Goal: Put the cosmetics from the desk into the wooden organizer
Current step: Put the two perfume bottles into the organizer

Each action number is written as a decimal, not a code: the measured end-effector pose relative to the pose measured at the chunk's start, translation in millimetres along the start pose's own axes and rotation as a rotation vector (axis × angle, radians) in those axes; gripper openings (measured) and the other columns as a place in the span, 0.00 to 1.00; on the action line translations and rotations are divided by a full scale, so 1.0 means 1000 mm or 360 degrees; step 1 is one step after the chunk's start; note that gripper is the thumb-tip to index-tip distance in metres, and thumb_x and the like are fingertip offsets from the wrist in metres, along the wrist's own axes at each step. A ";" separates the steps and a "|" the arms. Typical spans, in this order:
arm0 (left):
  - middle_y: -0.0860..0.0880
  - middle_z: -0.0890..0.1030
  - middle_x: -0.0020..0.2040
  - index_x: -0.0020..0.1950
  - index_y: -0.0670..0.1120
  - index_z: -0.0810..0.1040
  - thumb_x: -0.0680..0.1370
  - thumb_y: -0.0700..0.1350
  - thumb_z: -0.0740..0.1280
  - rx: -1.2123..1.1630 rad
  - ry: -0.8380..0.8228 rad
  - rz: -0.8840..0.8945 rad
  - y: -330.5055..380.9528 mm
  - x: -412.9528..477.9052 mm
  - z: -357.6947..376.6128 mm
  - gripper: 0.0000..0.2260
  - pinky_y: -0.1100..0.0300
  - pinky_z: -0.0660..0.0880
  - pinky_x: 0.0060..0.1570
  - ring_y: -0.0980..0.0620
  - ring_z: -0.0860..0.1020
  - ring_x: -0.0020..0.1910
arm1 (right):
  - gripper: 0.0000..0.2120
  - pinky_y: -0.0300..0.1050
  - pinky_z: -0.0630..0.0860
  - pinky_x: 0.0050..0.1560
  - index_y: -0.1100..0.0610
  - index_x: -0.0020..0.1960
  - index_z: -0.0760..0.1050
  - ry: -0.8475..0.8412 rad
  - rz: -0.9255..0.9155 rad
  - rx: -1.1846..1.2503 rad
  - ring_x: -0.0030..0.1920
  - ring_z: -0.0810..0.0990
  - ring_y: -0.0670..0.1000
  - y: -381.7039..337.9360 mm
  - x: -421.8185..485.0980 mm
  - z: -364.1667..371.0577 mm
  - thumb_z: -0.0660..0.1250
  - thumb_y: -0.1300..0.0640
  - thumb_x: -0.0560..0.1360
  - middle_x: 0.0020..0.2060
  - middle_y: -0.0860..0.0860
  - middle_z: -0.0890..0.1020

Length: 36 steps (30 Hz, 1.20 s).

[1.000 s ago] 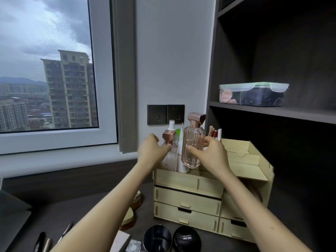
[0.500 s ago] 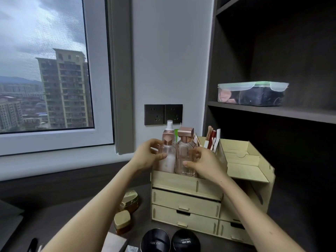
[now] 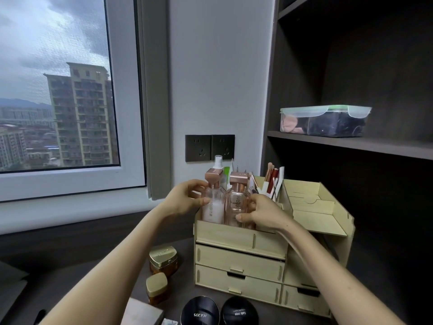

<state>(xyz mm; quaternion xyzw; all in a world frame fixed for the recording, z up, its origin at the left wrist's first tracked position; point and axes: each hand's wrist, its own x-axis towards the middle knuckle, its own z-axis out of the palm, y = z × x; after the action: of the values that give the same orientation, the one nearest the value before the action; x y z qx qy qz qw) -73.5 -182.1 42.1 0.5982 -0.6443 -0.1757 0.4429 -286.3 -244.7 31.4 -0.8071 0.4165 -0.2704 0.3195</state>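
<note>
Head view: left grip (image 3: 185, 201) curled round milky pump bottle (image 3: 212, 207), right grip (image 3: 262, 214) round clear pink bottle (image 3: 237, 205), both upright in wooden organizer (image 3: 234, 236) top-left bin. Seat bases flat and release gently so neither tips. Gold jars (image 3: 163, 255) wait on surface (image 3: 70, 261).

Organizer (image 3: 243, 238) top-left compartment: blocked by white-filled bottle (image 3: 212, 207) and clear pink bottle (image 3: 236, 205), left hand (image 3: 185, 200) gripping the first, right hand (image 3: 262, 212) the second. Brushes (image 3: 269, 179) crowd the next slot. Stepped trays (image 3: 314, 214) at right open from above, under the shelf (image 3: 351, 145). Gold jars (image 3: 162, 256) and black compacts (image 3: 200, 311) stand on the bench (image 3: 185, 289) beside and before the drawers (image 3: 239, 260).
</note>
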 end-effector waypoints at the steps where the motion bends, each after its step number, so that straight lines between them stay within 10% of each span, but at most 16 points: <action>1: 0.48 0.78 0.52 0.62 0.45 0.73 0.73 0.39 0.71 0.0002 -0.0002 0.0003 0.000 0.000 0.000 0.19 0.69 0.74 0.44 0.51 0.78 0.50 | 0.15 0.28 0.72 0.29 0.55 0.54 0.73 0.0006 0.0007 -0.0005 0.33 0.79 0.44 0.000 0.000 0.001 0.73 0.60 0.70 0.33 0.43 0.80; 4: 0.49 0.78 0.51 0.62 0.45 0.73 0.72 0.40 0.71 0.0005 0.0008 0.0003 -0.001 0.000 0.001 0.19 0.71 0.74 0.42 0.52 0.78 0.49 | 0.23 0.38 0.74 0.50 0.56 0.62 0.71 0.0057 -0.0014 -0.0172 0.51 0.79 0.49 0.001 -0.001 0.004 0.73 0.57 0.69 0.51 0.49 0.80; 7: 0.48 0.78 0.54 0.64 0.45 0.72 0.73 0.40 0.70 -0.0003 -0.0005 -0.0023 -0.001 -0.001 0.001 0.20 0.68 0.74 0.45 0.52 0.78 0.50 | 0.30 0.38 0.73 0.50 0.59 0.68 0.66 0.0059 0.0009 -0.0181 0.54 0.78 0.50 0.001 -0.003 0.005 0.73 0.59 0.69 0.61 0.54 0.78; 16: 0.47 0.80 0.56 0.62 0.45 0.74 0.73 0.41 0.70 0.0132 0.0135 -0.0029 0.006 -0.039 -0.028 0.17 0.59 0.75 0.55 0.50 0.78 0.54 | 0.18 0.33 0.68 0.43 0.56 0.62 0.74 0.0864 -0.0352 -0.0300 0.42 0.76 0.44 -0.024 -0.060 0.015 0.68 0.63 0.72 0.42 0.46 0.77; 24: 0.54 0.81 0.43 0.49 0.50 0.81 0.72 0.41 0.71 0.0520 0.0228 -0.0300 -0.031 -0.131 -0.062 0.07 0.64 0.73 0.45 0.57 0.78 0.41 | 0.07 0.36 0.73 0.46 0.54 0.51 0.81 -0.0106 -0.0354 -0.0249 0.42 0.78 0.44 -0.032 -0.082 0.103 0.68 0.58 0.73 0.41 0.46 0.81; 36: 0.47 0.84 0.48 0.51 0.43 0.82 0.70 0.35 0.66 0.0924 0.0165 -0.0721 -0.092 -0.200 -0.089 0.12 0.65 0.71 0.45 0.50 0.81 0.46 | 0.24 0.48 0.69 0.63 0.50 0.65 0.72 -0.0630 -0.0545 -0.0779 0.64 0.72 0.53 -0.024 -0.020 0.191 0.70 0.59 0.71 0.64 0.50 0.76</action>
<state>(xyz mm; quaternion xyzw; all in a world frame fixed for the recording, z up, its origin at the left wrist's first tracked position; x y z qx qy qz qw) 30.8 10.0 -51.0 0.8345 -0.4952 -0.0486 0.2366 -150.2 -161.6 -78.2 -0.9545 0.2575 -0.0508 0.1413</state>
